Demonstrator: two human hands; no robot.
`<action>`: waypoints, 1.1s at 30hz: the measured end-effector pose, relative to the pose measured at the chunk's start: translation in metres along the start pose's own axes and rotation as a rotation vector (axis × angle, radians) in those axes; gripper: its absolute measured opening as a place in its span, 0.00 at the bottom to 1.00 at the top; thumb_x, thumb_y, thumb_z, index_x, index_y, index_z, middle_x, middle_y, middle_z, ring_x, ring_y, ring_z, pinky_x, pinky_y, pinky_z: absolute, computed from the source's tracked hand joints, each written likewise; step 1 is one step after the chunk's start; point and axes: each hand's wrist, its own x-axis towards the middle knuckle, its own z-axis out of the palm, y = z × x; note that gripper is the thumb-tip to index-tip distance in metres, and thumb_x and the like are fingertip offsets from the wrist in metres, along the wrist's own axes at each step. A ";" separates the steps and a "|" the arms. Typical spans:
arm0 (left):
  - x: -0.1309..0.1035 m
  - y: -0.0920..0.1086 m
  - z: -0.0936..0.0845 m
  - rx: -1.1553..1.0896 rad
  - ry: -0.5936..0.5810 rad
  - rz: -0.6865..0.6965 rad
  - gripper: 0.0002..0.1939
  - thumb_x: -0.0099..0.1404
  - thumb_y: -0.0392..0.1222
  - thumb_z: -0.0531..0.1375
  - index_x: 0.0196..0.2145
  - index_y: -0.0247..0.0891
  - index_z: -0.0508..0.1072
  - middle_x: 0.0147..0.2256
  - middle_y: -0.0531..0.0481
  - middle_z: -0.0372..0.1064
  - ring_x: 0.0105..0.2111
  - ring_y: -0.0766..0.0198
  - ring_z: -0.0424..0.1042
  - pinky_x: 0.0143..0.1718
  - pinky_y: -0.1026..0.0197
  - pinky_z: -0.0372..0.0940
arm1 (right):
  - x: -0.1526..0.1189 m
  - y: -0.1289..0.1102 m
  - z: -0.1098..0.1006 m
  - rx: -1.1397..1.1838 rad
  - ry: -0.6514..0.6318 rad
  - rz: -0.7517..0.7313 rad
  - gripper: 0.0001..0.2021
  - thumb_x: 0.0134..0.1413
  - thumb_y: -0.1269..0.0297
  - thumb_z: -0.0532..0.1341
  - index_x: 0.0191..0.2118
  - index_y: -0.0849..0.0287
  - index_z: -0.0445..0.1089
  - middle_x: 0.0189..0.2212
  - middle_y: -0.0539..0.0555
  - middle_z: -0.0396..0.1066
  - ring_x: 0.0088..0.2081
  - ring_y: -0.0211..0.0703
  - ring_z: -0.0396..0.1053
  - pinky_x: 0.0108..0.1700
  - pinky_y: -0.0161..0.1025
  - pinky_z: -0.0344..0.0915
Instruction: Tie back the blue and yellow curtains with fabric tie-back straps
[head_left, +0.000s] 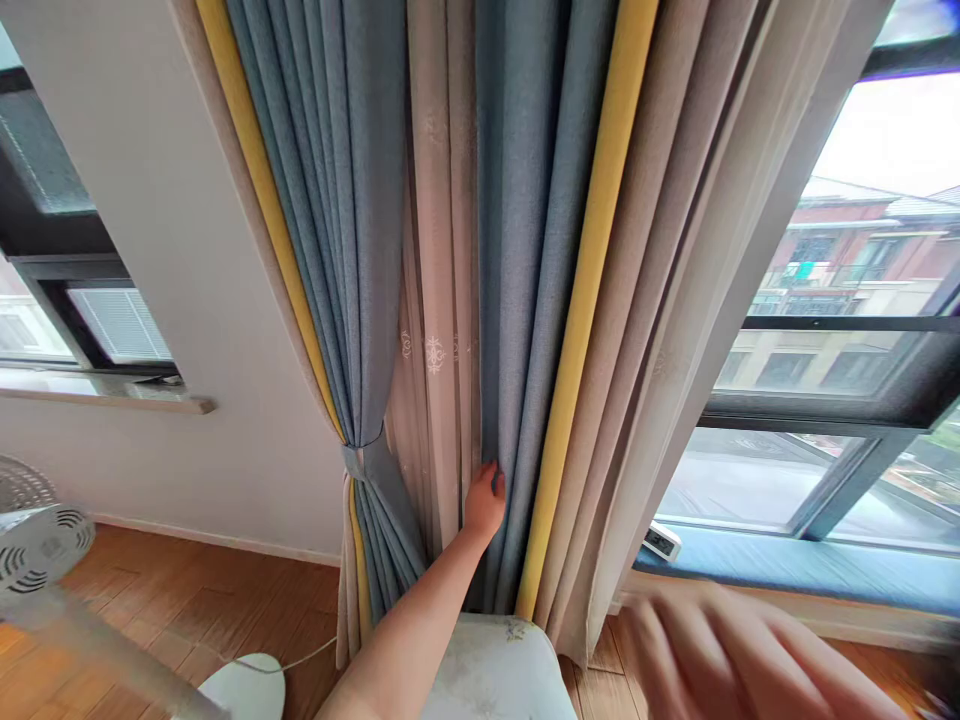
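Note:
My left hand (486,502) is closed on the inner edge of the loose blue curtain (525,250), low down on its folds. A yellow band (592,300) runs down this curtain, with beige fabric beyond it. To the left, another blue curtain (322,180) is gathered at the waist by a blue tieback (364,460). Between the two hangs a pinkish sheer curtain (439,250) with pale embroidered motifs. My right hand (735,650) is close to the camera at the lower right, away from the curtains. Motion blurs its fingers, so whether it holds anything is unclear.
A pale padded seat (495,670) stands right below the curtains. At the left is a white standing fan (52,550) with a round base and a cord on the wooden floor. A small digital clock (661,540) sits on the blue-covered windowsill (765,570).

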 end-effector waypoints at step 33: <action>-0.003 0.017 -0.008 0.013 0.116 -0.029 0.12 0.58 0.49 0.51 0.27 0.38 0.63 0.24 0.51 0.66 0.26 0.63 0.67 0.28 0.62 0.59 | 0.048 0.170 -0.085 -1.310 0.311 0.445 0.16 0.50 0.54 0.50 0.39 0.55 0.69 0.34 0.53 0.71 0.33 0.44 0.69 0.30 0.36 0.61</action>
